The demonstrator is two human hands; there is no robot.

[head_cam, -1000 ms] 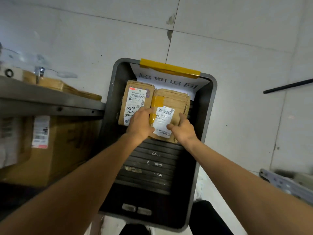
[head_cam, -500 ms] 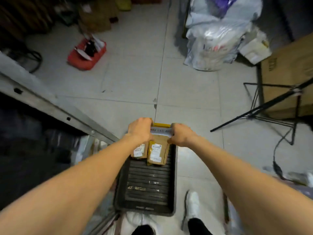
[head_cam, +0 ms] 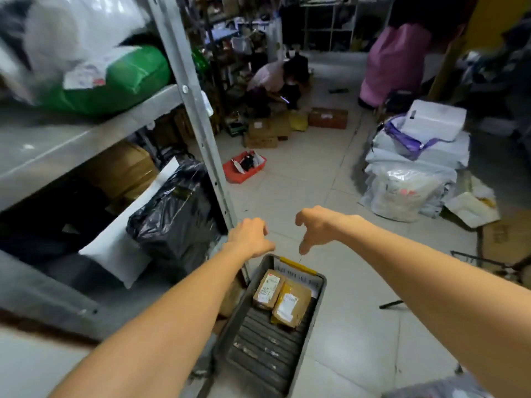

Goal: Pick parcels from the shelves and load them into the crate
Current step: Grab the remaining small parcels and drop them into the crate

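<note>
Parcels [head_cam: 291,307] lie in crate [head_cam: 258,349]; left hand [head_cam: 250,235], right hand [head_cam: 316,225] hover, fingers [head_cam: 305,247] loosely curled.

Bare forearms [head_cam: 172,311], bare hands [head_cam: 250,237]

Red tray [head_cam: 244,166]: ctr frame, on tiled floor [head_cam: 301,191], small items inside.
Person [head_cam: 275,81]: upper ctr, crouched low.
Pink cover [head_cam: 395,61]: upper rt.
Tripod legs [head_cam: 488,261]: rt edge, black.

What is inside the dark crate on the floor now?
In the crate the left parcel and right parcel, both brown and labelled, lie side by side at its far end, a white sheet behind them. Anything under the parcels is covered.
</note>
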